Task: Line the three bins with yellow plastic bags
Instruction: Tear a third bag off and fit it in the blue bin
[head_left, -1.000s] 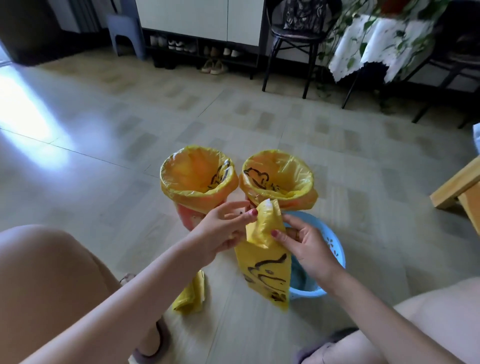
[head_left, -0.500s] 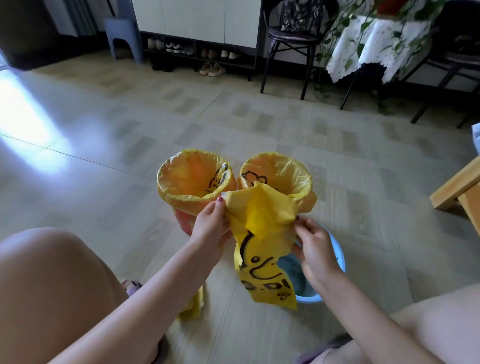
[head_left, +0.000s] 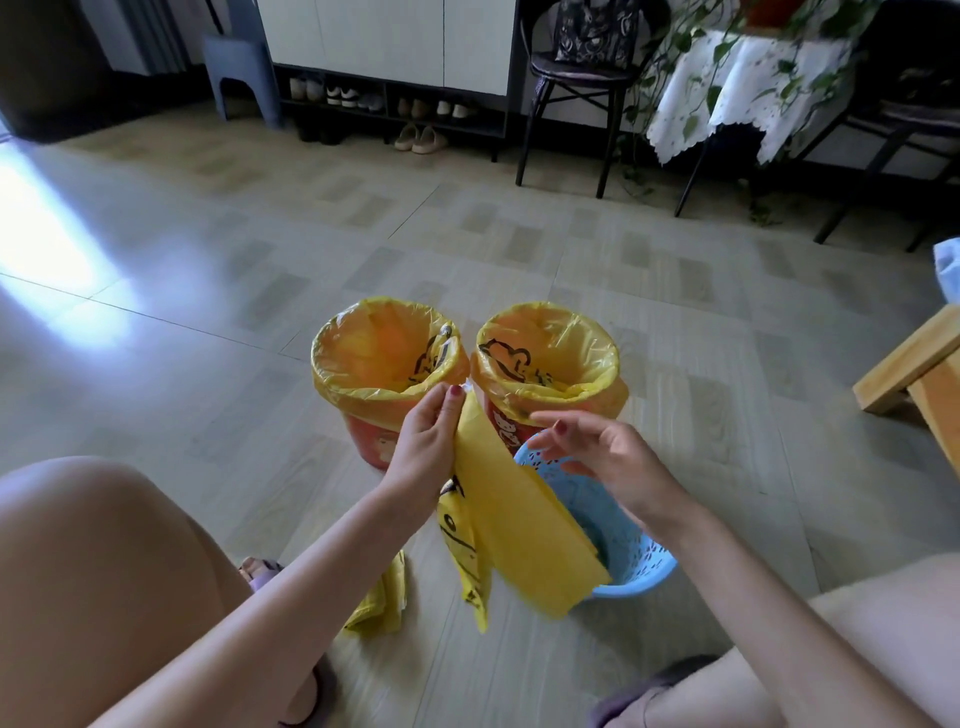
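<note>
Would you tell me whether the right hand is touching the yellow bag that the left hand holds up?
Apart. The head view shows the right hand open above the blue basket, with floor and basket visible between its fingertips and the yellow bag pinched by the left hand.

No readable text from my end. The right red bin (head_left: 506, 427) has white characters on its side, too blurred and half covered to make out. The held yellow bag (head_left: 524, 525) and both bin liners carry only black cartoon line drawings, no words.
</note>
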